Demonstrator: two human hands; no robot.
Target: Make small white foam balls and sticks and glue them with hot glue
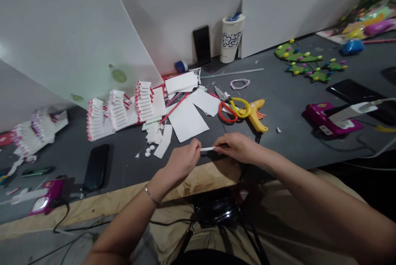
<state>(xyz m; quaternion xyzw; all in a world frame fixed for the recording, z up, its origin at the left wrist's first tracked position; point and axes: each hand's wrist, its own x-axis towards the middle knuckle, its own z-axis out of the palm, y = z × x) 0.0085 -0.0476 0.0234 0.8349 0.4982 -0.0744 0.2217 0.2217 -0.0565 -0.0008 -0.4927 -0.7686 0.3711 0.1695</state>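
A thin white strip [207, 148] stretches between my two hands, just above the table's front edge. My left hand [187, 157] is closed and pinches its left end. On the other end, my right hand [235, 146] is closed in a pinch too. Ahead of the strip lie a square white sheet [188, 123] and scissors [232, 107] with one red and one yellow handle loop. A yellow glue gun [256, 115] lies beside the scissors. Several small white balls [149, 151] and white paper scraps [163, 141] are left of my left hand.
Rows of white sticks with pink tips [144, 100] stand at the left. A cup [231, 38] and an upright phone [202, 45] are at the back. Green beaded pieces [297, 55] and a purple device [331, 120] lie right. Another phone [96, 167] lies left.
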